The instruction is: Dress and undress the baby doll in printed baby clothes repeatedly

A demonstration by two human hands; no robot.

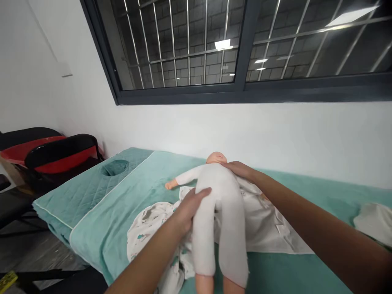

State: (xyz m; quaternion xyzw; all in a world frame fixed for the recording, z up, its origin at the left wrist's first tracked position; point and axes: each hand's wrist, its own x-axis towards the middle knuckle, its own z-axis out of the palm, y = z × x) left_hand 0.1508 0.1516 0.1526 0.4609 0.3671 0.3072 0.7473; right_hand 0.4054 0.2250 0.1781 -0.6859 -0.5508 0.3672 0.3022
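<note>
A baby doll (221,204) in a white bodysuit lies on its back on a teal massage bed (101,212), head toward the wall. My left hand (190,206) grips the doll's hip and upper leg on its left side. My right hand (240,168) rests at the doll's shoulder and neck, fingers curled under the head. Under the doll lies a white garment (269,228) spread flat, and a patterned white cloth (150,228) is bunched by my left forearm.
The bed has a face hole (115,167) near its left end. Red and black chairs (58,153) stand to the left. Another white cloth (375,222) lies at the right edge. A barred window (245,45) fills the wall above.
</note>
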